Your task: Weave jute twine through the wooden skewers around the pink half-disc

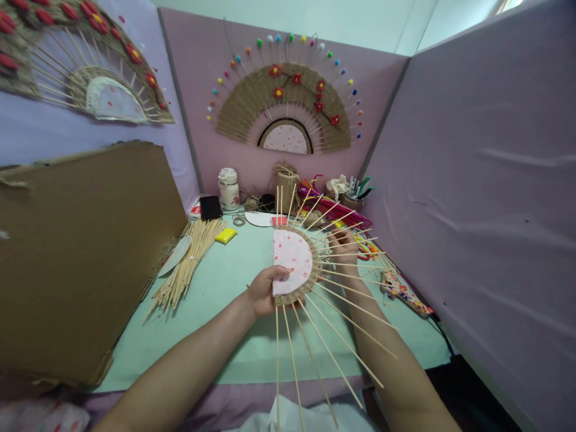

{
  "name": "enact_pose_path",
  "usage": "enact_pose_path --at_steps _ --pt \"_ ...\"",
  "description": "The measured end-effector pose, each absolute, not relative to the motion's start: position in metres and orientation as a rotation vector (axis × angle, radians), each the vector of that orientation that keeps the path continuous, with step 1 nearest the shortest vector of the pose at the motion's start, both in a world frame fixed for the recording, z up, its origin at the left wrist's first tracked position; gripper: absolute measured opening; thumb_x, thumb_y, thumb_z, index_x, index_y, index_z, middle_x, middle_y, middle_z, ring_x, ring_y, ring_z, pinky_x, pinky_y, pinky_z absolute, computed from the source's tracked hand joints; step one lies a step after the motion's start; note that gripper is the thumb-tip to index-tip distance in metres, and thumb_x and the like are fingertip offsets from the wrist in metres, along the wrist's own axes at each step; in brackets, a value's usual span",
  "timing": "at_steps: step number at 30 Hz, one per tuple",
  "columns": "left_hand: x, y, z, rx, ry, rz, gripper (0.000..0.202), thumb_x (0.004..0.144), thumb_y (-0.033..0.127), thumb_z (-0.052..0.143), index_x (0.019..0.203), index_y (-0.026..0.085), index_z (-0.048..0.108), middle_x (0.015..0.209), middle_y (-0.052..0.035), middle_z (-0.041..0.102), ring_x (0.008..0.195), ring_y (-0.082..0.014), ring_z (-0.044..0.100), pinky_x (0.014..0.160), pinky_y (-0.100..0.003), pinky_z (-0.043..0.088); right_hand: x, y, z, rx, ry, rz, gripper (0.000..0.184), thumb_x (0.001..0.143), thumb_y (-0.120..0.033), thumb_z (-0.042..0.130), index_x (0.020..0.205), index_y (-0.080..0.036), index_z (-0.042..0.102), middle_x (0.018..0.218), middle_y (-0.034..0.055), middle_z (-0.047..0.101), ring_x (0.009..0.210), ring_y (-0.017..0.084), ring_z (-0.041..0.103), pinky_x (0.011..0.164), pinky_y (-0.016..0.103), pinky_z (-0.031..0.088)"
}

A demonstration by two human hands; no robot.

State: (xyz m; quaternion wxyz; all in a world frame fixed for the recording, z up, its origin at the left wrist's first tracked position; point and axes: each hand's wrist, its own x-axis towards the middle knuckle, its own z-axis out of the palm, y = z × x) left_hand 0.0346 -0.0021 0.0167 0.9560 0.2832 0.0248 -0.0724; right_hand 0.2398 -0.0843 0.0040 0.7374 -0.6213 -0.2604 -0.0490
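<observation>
I hold a half-made fan [294, 262] upright over the green table [225, 282]. It has a pink dotted half-circle centre, a woven twine band around it and several thin wooden sticks spreading out to the right and down. My left hand [265, 291] grips the lower edge of the pink centre. My right hand [344, 247] is behind the sticks on the right side, fingers curled at the woven band, apparently pinching twine.
A bundle of loose sticks [191, 258] lies at left beside a large cardboard sheet [81, 252]. A yellow block [225, 235], white jar [228, 188], twine roll [287, 180] and tool cup [355, 195] stand at the back. Finished fans [288, 105] hang on the walls.
</observation>
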Motion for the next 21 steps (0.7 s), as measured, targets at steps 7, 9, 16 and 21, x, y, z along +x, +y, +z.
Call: enact_pose_path --at_steps 7,9,16,21 --pt "0.034 -0.0015 0.014 0.644 0.074 -0.127 0.037 0.071 0.019 0.05 0.106 0.007 0.059 0.085 -0.0142 0.069 0.067 -0.021 0.065 0.068 -0.035 0.048 0.239 -0.085 0.0055 -1.358 -0.599 -0.098 0.022 0.066 -0.032 0.065 0.076 -0.017 0.053 0.07 -0.0005 0.055 0.065 0.014 0.049 0.063 0.029 0.039" --pt "0.0337 -0.0017 0.0149 0.649 0.07 -0.11 0.038 0.071 0.018 0.049 0.106 0.006 0.059 0.084 -0.0142 0.069 0.067 -0.0214 0.065 0.068 -0.035 0.048 0.2385 -0.0864 0.0074 -1.359 -0.577 -0.094 0.022 0.066 -0.032 0.064 0.076 -0.017 0.053 0.069 -0.0008 0.054 0.062 0.013 0.047 0.062 0.029 0.038" --pt "0.0346 -0.0034 0.0203 0.615 -0.003 -0.045 0.051 0.069 0.01 0.046 0.119 0.004 0.053 0.105 -0.0179 0.065 0.093 -0.0255 0.063 0.08 -0.038 0.046 0.2377 -0.0907 0.0114 -1.341 -0.559 -0.127 0.022 0.067 -0.03 0.064 0.081 -0.017 0.054 0.07 -0.0013 0.053 0.062 0.011 0.044 0.06 0.027 0.036" --pt "0.0347 -0.0031 0.0212 0.613 -0.037 -0.038 0.056 0.067 0.009 0.045 0.123 0.004 0.05 0.112 -0.0185 0.063 0.097 -0.0267 0.062 0.075 -0.036 0.048 0.2357 -0.0906 0.0123 -1.308 -0.563 -0.138 0.021 0.07 -0.03 0.063 0.083 -0.017 0.053 0.071 -0.001 0.052 0.062 0.011 0.044 0.06 0.027 0.036"
